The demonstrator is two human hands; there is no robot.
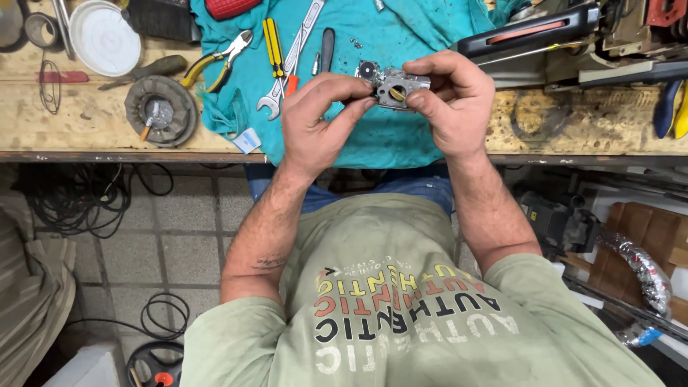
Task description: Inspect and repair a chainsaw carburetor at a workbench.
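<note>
A worn wooden desk [86, 122] ran across the top of the view, and a teal cloth [401, 136] was spread over its middle; everything else is placed here from that cloth. To the right of the cloth lay a chainsaw body with a black handle [530, 32], reaching past the cloth's upper right corner. To the left of the cloth sat a white round lid [104, 36], and nearer the desk edge, just left of the cloth, a grey round ribbed flywheel part [161, 111]. Above the cloth's middle both hands met. The left hand [315, 125] had its fingers [351, 89] curled narrow, thumb and forefinger tips pinched onto the left end of a small grey metal carburetor [394, 86]. The right hand [455, 104] wrapped its fingers [444, 61] closely over the top and right side of the same carburetor, thumb pressed under it, so the part was held off the cloth between the two hands. On the cloth's upper left lay orange-handled pliers [215, 61], partly off the cloth's edge, then a long silver combination wrench [290, 61], a yellow-and-black screwdriver [272, 46] just beside it, and a slim dark tool [327, 46] to their right.
</note>
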